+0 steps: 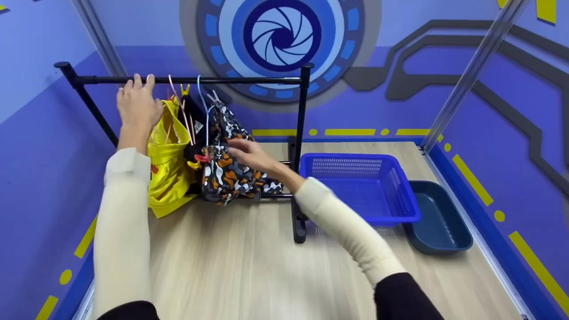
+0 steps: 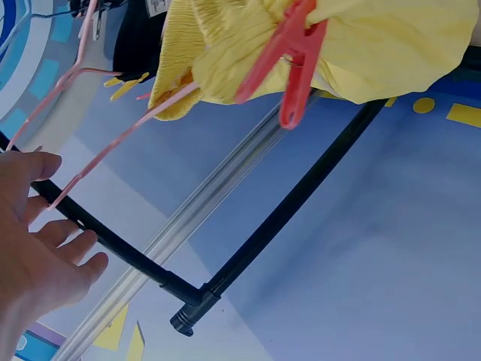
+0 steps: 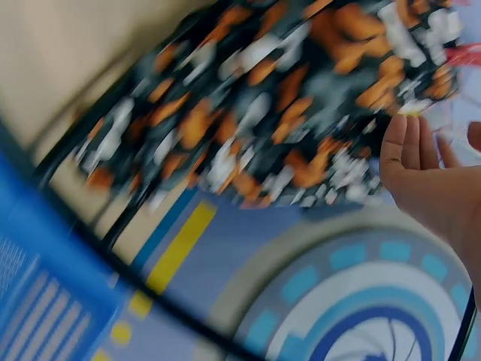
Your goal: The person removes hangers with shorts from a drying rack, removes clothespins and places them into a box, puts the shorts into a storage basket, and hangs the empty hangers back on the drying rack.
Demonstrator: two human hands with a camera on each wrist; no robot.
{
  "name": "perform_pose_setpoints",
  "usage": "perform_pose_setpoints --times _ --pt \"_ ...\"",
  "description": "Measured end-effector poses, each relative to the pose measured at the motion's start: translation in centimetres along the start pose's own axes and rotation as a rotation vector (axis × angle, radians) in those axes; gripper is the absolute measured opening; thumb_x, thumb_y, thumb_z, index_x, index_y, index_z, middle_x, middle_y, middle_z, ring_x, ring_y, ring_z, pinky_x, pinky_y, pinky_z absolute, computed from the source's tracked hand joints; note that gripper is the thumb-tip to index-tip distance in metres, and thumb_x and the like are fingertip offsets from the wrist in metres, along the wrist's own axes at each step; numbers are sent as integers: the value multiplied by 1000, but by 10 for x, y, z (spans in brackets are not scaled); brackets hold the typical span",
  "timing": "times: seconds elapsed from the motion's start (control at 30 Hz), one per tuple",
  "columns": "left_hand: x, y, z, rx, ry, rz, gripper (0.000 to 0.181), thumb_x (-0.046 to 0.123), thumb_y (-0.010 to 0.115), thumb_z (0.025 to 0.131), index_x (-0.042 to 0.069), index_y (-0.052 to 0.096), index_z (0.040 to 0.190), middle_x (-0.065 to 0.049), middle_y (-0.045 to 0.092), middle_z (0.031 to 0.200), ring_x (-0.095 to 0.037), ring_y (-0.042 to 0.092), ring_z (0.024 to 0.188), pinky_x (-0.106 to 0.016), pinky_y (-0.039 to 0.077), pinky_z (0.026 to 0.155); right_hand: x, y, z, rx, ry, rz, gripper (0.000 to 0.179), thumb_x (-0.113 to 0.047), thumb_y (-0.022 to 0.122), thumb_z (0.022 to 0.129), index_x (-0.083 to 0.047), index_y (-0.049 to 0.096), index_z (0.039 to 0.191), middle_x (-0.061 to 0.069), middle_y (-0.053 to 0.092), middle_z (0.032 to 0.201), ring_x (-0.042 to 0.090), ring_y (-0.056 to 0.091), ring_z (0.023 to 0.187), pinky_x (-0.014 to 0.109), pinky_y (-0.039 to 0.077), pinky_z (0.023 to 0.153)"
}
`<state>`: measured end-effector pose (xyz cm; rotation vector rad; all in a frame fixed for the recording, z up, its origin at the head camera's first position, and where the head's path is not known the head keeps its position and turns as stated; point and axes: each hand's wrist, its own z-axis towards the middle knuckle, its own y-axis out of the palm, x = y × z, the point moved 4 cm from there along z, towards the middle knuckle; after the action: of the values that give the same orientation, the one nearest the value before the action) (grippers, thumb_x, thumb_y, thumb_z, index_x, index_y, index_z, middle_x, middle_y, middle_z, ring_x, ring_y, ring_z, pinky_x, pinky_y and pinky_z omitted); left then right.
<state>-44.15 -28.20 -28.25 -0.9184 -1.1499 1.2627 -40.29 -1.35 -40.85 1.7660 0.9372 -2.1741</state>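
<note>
My left hand [image 1: 138, 104] is at the top bar of a black garment rack [image 1: 249, 80], its fingers reaching over the bar. In the left wrist view those fingers lie loosely around the bar beside a pink hanger [image 2: 124, 144]. That hanger bears a yellow garment [image 1: 171, 166] with an elastic waist, and a red clothespin [image 2: 294, 60] clips it. My right hand [image 1: 251, 153], fingers nearly straight, is against or just beside a camouflage-patterned garment [image 1: 229, 175] on a blue hanger [image 1: 206, 118]. Exact contact cannot be told. A black garment [image 1: 193, 111] hangs between these two.
A blue perforated basket [image 1: 355, 220] stands right of the rack. Beside it, partly behind, sits a dark teal basin [image 1: 438, 222]. The rack's right foot [image 1: 299, 229] extends forward on the wooden tabletop [image 1: 249, 266]. Patterned blue walls [image 1: 40, 178] enclose the table.
</note>
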Motion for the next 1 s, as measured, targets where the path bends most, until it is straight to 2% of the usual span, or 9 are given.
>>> perform_pose_setpoints --times 0.17,0.23,0.33,0.4,0.47,0.57,0.63,0.83,1.0 --pt "-1 3 -3 -12 17 22 71 19 41 103 8 6 164 -30 8 167 -49 16 154 -62 14 126 -9 35 17 -30 133 225 73 -33 53 106 -12 14 165 9 33 167 25 37 152 41 34 123" --pt "-2 4 -3 -24 21 32 72 21 42 104 8 5 164 -30 7 167 -49 15 154 -62 13 126 -10 43 22 -31 151 281 76 -33 54 106 -15 10 165 7 28 169 24 32 154 42 30 126" --pt "-1 3 -3 -51 25 45 73 23 42 104 8 3 164 -30 5 167 -49 14 154 -63 13 126 -11 47 28 2 158 375 74 -29 54 106 -14 13 165 8 34 166 23 36 152 43 30 125" --pt "-1 1 -2 -69 22 51 74 24 42 105 9 1 164 -30 4 168 -49 13 155 -64 13 125 -13 47 32 35 150 427 70 -25 54 106 -9 18 164 9 45 158 19 49 141 37 39 118" --pt "-1 -2 -1 -83 22 55 74 24 42 105 9 1 164 -31 4 167 -49 12 155 -66 14 124 -17 45 36 68 126 486 64 -17 54 106 -4 24 161 10 57 142 14 59 118 29 47 101" --pt "-2 -5 -1 -98 24 49 75 24 43 105 9 0 164 -31 3 167 -50 12 154 -67 14 123 -24 40 40 115 69 543 57 -1 52 103 4 32 156 6 57 117 7 57 86 18 48 77" --pt "-1 -5 -1 -103 27 43 75 24 43 105 9 1 164 -31 4 167 -50 12 154 -68 15 123 -31 35 40 128 36 567 54 6 50 101 6 36 154 5 54 108 6 54 77 15 48 69" --pt "-2 -5 -1 -93 31 53 75 24 43 104 9 1 164 -31 4 167 -50 13 154 -69 17 122 -55 16 31 101 2 449 54 9 50 100 6 37 152 8 55 112 7 56 88 15 52 75" --pt "-1 -6 -1 -105 30 55 76 24 43 104 8 -1 164 -31 2 167 -49 11 155 -69 17 122 -65 -11 14 38 42 282 53 8 54 98 3 42 149 12 58 120 9 57 88 17 51 67"
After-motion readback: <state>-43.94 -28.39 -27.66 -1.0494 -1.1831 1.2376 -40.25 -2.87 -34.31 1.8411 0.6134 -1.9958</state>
